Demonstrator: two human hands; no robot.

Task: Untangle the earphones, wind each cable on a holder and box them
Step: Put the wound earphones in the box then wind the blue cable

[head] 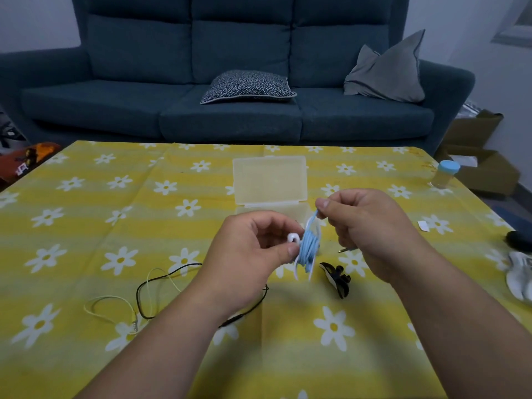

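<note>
My left hand (253, 249) pinches a white holder (294, 240) above the table, with a light blue earphone cable (309, 249) wound round it in several turns. My right hand (362, 226) pinches a loop of that blue cable just above the coil. A clear plastic box (270, 180) stands open behind the hands, lid raised. A black holder (335, 277) lies on the cloth below my right hand. A black earphone cable (161, 283) and a pale yellow earphone cable (115, 300) lie loose at the left, crossing each other.
The table wears a yellow cloth with white daisies (86, 226). A small jar with a blue lid (444, 174) stands at the far right. White and dark items (518, 272) lie at the right edge. A blue sofa (230, 82) with cushions is behind.
</note>
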